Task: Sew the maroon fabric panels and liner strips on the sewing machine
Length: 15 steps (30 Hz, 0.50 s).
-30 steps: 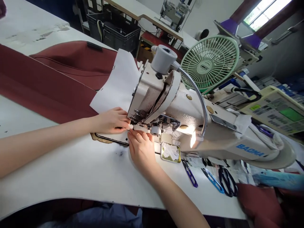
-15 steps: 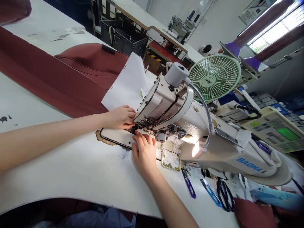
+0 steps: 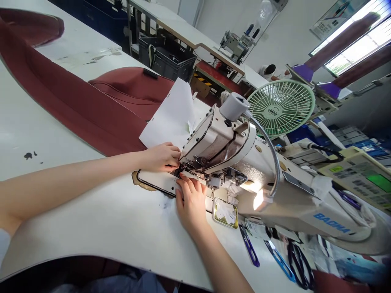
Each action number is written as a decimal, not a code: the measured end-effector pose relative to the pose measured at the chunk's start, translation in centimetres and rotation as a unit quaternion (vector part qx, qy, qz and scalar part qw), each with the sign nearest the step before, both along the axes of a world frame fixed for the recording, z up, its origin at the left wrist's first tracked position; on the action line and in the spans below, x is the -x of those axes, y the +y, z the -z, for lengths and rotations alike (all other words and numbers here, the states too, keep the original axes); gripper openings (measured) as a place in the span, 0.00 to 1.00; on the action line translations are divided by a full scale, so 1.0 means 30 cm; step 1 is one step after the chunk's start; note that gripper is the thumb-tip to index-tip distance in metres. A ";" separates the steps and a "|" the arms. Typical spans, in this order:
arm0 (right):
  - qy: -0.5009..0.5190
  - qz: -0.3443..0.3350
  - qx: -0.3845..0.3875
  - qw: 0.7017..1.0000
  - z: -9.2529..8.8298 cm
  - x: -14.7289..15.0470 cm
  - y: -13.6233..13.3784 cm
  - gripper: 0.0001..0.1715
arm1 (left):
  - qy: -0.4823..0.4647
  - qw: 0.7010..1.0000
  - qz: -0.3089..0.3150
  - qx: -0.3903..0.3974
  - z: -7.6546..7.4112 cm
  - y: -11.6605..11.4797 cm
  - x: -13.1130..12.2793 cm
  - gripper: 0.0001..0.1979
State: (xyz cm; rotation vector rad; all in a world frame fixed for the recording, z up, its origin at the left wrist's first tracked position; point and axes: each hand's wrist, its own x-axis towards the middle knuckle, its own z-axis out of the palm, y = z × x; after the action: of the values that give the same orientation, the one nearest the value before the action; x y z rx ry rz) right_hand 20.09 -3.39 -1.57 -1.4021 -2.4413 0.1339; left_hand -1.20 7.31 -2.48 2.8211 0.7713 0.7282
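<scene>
At the head of the sewing machine (image 3: pixel 232 158), both hands are close to the needle area. My left hand (image 3: pixel 161 158) comes in from the left with curled fingers pressed against the front of the head; whatever they grip is hidden. Lower and to the right, my right hand (image 3: pixel 193 202) lies palm down, its fingers stretched out and slightly apart, tips at the needle plate beside the presser foot. The machine's narrow white bed (image 3: pixel 157 180) passes beneath the hands. Any small piece under the fingertips is hidden. A white paper sheet (image 3: pixel 171 116) stands just behind my left hand.
Dark red material (image 3: pixel 76 110) spreads over the left of the table. A small tin of white scraps (image 3: pixel 225 212) sits right of my right hand, with purple thread snips (image 3: pixel 249 246), blue snips (image 3: pixel 279 260) and black-handled scissors (image 3: pixel 299 264) beyond. A green fan (image 3: pixel 281 109) stands behind the machine.
The whole view has shifted, so everything appears a little further right and lower. Both hands keep nearly the same place at the needle area.
</scene>
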 end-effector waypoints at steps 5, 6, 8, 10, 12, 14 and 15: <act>0.023 -0.013 -0.013 1.000 0.006 -0.006 0.008 0.12 | 0.088 0.986 -0.099 0.096 -0.125 0.116 0.183 0.20; 0.026 -0.015 -0.017 0.999 0.008 -0.007 0.010 0.11 | 0.110 0.971 -0.184 0.108 -0.156 0.148 0.259 0.24; 0.031 -0.018 -0.025 0.999 0.010 -0.008 0.012 0.11 | 0.159 0.913 -0.355 0.127 -0.205 0.189 0.421 0.28; 0.033 -0.021 -0.032 0.999 0.012 -0.008 0.013 0.11 | 0.232 0.860 -0.424 0.165 -0.223 0.176 0.555 0.31; 0.036 -0.025 -0.033 0.998 0.013 -0.009 0.013 0.12 | 0.263 0.849 -0.434 0.150 -0.211 0.101 0.631 0.37; 0.040 -0.027 -0.031 0.998 0.013 -0.010 0.009 0.12 | 0.284 0.837 -0.448 0.135 -0.178 -0.022 0.664 0.42; 0.041 -0.028 -0.029 0.998 0.013 -0.011 0.006 0.12 | 0.293 0.830 -0.457 0.130 -0.158 -0.095 0.678 0.43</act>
State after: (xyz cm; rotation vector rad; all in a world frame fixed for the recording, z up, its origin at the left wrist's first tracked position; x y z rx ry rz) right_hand 20.41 -3.21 -1.97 -1.2779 -2.3996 0.1284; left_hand -21.55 4.45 2.27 2.2801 2.1786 -0.2467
